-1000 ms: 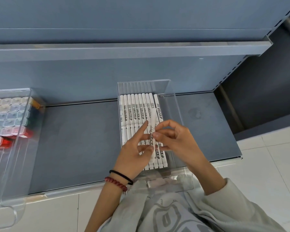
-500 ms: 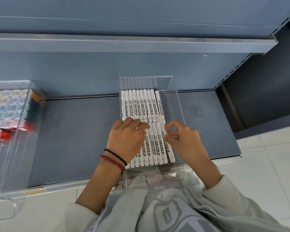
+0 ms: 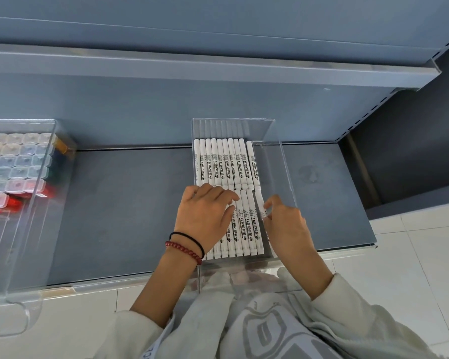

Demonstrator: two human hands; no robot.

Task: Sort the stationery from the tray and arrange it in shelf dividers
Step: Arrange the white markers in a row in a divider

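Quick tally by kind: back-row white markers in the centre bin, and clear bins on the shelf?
Back-row white markers: 10
Clear bins: 2, the centre bin and the left bin
Total: 12
Front row not counted: the left hand covers part; the right hand pinches one front marker.

Clear bins: 2, one (image 3: 275,161) with white markers (image 3: 223,164), one (image 3: 31,229) with small lidded boxes (image 3: 16,161). Back row: 10 markers. Front row partly under left hand (image 3: 205,216), uncountable. Wristbands: 2, black (image 3: 189,238), red-beaded (image 3: 184,251).
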